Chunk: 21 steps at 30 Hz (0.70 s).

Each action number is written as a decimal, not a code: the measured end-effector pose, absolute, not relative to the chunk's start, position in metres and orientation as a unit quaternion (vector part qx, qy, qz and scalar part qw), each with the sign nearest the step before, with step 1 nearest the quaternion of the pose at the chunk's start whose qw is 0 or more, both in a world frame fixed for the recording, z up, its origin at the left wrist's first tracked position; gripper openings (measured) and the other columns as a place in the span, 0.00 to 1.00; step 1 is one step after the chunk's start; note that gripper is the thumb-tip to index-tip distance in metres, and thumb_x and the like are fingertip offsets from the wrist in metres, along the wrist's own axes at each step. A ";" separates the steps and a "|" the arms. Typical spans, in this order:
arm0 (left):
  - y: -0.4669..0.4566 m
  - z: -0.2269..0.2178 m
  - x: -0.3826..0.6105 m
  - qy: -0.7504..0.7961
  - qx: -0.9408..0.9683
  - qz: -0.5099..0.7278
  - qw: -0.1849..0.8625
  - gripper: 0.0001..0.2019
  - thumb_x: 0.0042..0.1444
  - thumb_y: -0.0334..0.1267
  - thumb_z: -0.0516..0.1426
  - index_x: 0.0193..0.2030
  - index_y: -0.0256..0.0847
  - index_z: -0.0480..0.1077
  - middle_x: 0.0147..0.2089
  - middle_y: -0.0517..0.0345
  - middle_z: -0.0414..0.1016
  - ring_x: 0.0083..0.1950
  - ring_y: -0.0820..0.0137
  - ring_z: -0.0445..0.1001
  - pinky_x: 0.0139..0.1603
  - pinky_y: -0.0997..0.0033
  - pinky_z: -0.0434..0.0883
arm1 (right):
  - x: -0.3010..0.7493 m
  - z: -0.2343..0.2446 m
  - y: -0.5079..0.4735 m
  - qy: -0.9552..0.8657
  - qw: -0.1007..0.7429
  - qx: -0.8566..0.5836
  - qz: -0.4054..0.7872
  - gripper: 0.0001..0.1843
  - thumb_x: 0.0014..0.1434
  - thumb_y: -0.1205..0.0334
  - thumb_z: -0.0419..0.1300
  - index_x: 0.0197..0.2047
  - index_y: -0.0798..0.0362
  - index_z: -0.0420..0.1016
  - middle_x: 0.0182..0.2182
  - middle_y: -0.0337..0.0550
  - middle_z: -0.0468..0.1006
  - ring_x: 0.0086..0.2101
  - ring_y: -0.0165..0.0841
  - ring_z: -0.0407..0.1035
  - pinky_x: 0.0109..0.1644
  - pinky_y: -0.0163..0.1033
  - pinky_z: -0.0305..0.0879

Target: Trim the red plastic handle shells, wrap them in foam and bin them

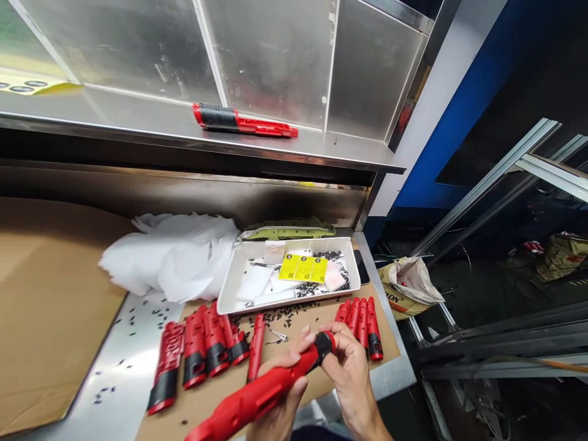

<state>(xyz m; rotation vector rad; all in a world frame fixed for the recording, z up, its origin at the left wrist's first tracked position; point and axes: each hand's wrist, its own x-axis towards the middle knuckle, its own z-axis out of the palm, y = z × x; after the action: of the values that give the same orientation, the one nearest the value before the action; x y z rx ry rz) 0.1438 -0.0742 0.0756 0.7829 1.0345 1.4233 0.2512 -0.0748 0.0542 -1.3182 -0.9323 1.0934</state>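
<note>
My left hand [278, 401] wraps round the middle of a long red plastic tool housing [257, 395] that slants from bottom left up to the right. My right hand [351, 373] pinches the black end cap [324, 345] at the housing's upper tip. Both hands hover over the cardboard sheet [294, 318] at the bench's front. Several red-and-black housing halves [197, 349] lie in a row left of my hands. Another group of red parts [362, 321] lies just beyond my right hand.
A white tray [232, 288] with yellow labels [304, 268], white pads and small black screws sits behind the parts. White cloths [174, 254] are heaped to its left. Loose screws dot the steel bench [133, 343]. An assembled red-and-black tool [243, 121] rests on the upper shelf. A big cardboard panel [50, 306] lies left.
</note>
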 end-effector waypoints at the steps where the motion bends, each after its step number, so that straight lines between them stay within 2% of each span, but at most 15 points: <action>1: -0.074 0.076 0.143 0.442 0.344 0.609 0.562 0.11 0.45 0.47 0.69 0.34 0.54 0.74 0.45 0.61 0.83 0.56 0.57 0.75 0.70 0.61 0.55 | 0.251 0.056 -0.074 -0.400 0.563 -0.550 0.470 0.10 0.54 0.56 0.61 0.31 0.55 0.78 0.45 0.50 0.73 0.45 0.40 0.70 0.50 0.42 0.65; 3: -0.072 0.074 0.141 0.453 0.349 0.611 0.547 0.12 0.44 0.47 0.69 0.34 0.54 0.74 0.45 0.61 0.83 0.57 0.57 0.74 0.70 0.63 0.53 | 0.253 0.060 -0.076 -0.415 0.556 -0.537 0.480 0.12 0.55 0.54 0.60 0.33 0.54 0.78 0.46 0.51 0.74 0.47 0.41 0.70 0.52 0.43 0.64; 5: -0.067 0.070 0.136 0.455 0.322 0.605 0.568 0.15 0.43 0.47 0.70 0.37 0.51 0.75 0.46 0.58 0.83 0.58 0.56 0.73 0.70 0.61 0.55 | 0.257 0.066 -0.080 -0.428 0.538 -0.534 0.492 0.14 0.55 0.51 0.62 0.37 0.53 0.78 0.50 0.51 0.73 0.50 0.43 0.68 0.54 0.44 0.63; 8: -0.057 0.064 0.126 0.404 0.231 0.586 0.663 0.19 0.43 0.46 0.70 0.42 0.48 0.74 0.50 0.54 0.81 0.58 0.53 0.74 0.61 0.58 0.69 | 0.265 0.074 -0.086 -0.427 0.532 -0.544 0.488 0.15 0.53 0.48 0.65 0.36 0.51 0.77 0.55 0.51 0.70 0.54 0.45 0.67 0.55 0.45 0.63; 11: -0.051 0.067 0.119 0.374 0.168 0.577 0.706 0.19 0.46 0.45 0.69 0.45 0.48 0.75 0.52 0.54 0.81 0.55 0.58 0.76 0.50 0.70 0.76 | 0.271 0.080 -0.089 -0.441 0.538 -0.588 0.413 0.15 0.55 0.48 0.64 0.27 0.51 0.75 0.52 0.50 0.73 0.54 0.45 0.67 0.56 0.46 0.61; 13: -0.049 0.073 0.119 0.375 0.131 0.577 0.714 0.20 0.44 0.45 0.70 0.45 0.50 0.76 0.52 0.58 0.81 0.53 0.61 0.78 0.47 0.75 0.77 | 0.273 0.082 -0.091 -0.472 0.520 -0.610 0.367 0.17 0.60 0.48 0.59 0.26 0.50 0.77 0.51 0.49 0.74 0.54 0.45 0.67 0.57 0.47 0.60; 17: -0.048 0.081 0.125 0.387 0.064 0.577 0.716 0.24 0.35 0.45 0.73 0.43 0.52 0.78 0.49 0.63 0.82 0.46 0.63 0.81 0.42 0.76 0.78 | 0.279 0.079 -0.092 -0.518 0.529 -0.610 0.282 0.16 0.64 0.48 0.54 0.40 0.46 0.80 0.55 0.48 0.72 0.56 0.44 0.66 0.56 0.48 0.64; 19: -0.046 0.081 0.124 0.395 0.065 0.579 0.710 0.26 0.34 0.46 0.74 0.44 0.50 0.78 0.49 0.61 0.82 0.45 0.63 0.81 0.41 0.76 0.79 | 0.284 0.073 -0.087 -0.520 0.538 -0.622 0.233 0.16 0.64 0.50 0.54 0.45 0.46 0.79 0.55 0.48 0.72 0.54 0.43 0.67 0.55 0.47 0.65; 21: -0.041 0.078 0.117 0.408 0.084 0.591 0.691 0.28 0.33 0.48 0.73 0.45 0.49 0.77 0.46 0.58 0.83 0.44 0.64 0.81 0.41 0.76 0.78 | 0.289 0.059 -0.076 -0.527 0.506 -0.652 0.202 0.15 0.65 0.53 0.53 0.47 0.48 0.77 0.51 0.49 0.74 0.52 0.41 0.69 0.55 0.45 0.66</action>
<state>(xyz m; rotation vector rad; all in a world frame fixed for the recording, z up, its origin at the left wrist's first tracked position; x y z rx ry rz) 0.1167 -0.0414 0.0776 0.1887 0.9131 1.3212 0.2894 -0.0758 0.0595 -1.5734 -1.2723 0.4863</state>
